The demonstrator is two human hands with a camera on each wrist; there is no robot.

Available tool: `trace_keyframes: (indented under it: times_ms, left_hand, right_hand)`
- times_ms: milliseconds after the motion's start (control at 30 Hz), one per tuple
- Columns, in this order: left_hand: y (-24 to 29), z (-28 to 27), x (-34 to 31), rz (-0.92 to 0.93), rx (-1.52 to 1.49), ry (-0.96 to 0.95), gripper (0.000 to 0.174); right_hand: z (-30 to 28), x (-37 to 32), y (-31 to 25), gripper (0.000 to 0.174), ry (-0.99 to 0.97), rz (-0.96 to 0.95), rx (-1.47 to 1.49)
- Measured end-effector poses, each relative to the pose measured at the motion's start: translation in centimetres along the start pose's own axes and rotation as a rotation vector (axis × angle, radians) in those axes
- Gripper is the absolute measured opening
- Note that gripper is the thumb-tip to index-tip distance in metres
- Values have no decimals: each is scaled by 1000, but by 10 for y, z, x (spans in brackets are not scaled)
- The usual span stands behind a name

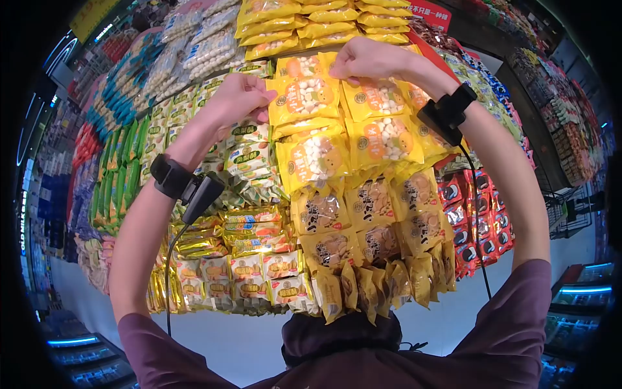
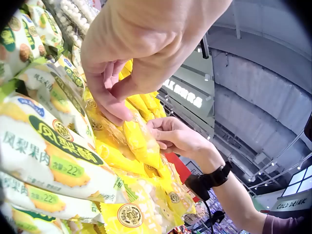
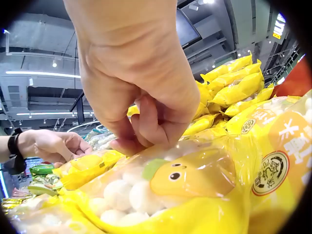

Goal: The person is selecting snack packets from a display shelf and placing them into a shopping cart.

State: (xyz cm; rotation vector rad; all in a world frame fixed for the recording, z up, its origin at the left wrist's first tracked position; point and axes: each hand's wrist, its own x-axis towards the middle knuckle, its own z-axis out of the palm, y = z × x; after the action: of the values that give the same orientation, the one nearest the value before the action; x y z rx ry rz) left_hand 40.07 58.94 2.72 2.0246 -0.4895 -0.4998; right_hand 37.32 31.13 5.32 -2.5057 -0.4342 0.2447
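In the head view both hands are at one yellow snack bag (image 1: pixel 304 98) with a clear window showing round white pieces. My left hand (image 1: pixel 241 100) pinches its left edge between thumb and fingers. At its upper right corner, my right hand (image 1: pixel 370 59) pinches the edge with curled fingers. The left wrist view shows this yellow bag (image 2: pixel 141 141) stretched between both hands. More yellow bags (image 1: pixel 385 139) of the same kind lie beside and below it. Under the right hand in its wrist view is a bag (image 3: pixel 170 187) with a cartoon face.
Green-and-white snack packs (image 1: pixel 249 155) are stacked to the left. Brown biscuit bags (image 1: pixel 376 243) hang below at the front edge, with red packs (image 1: pixel 476 214) to their right. Taller yellow stacks (image 1: pixel 324 23) stand behind, near a red sign (image 1: pixel 431 14).
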Motion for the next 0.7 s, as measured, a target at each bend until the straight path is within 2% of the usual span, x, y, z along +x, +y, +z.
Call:
trace_keyframes:
  times_ms: [167, 233, 300, 333, 400, 433, 500, 533, 633, 700]
  left_hand:
    - [3, 1, -2, -9, 1, -24, 24]
    - [6, 5, -14, 38, 21, 74, 29]
    - [6, 5, -25, 98, 63, 136, 33]
    - [7, 5, -31, 180, 226, 174, 32]
    - [10, 7, -44, 339, 549, 252, 33]
    - [12, 7, -49, 420, 629, 228, 32]
    - [11, 10, -59, 577, 783, 176, 30]
    - [8, 15, -60, 602, 762, 180, 23]
    - [0, 18, -54, 709, 900, 210, 22]
    - [2, 21, -54, 695, 942, 204, 18]
  right_hand:
    - [4, 0, -2, 32, 33, 35, -45]
    - [4, -10, -13, 27, 106, 54, -47]
    - [3, -16, -14, 20, 335, -214, -263]
    - [3, -20, -14, 16, 445, -350, -368]
    - [0, -36, -21, 13, 331, -495, -431]
    - [0, -45, -27, 13, 272, -566, -461]
    - [8, -57, -33, 15, 278, -660, -618]
    - [11, -61, -35, 17, 277, -707, -695]
    - [21, -61, -38, 17, 201, -643, -820]
    - [25, -56, -34, 17, 213, -718, -864]
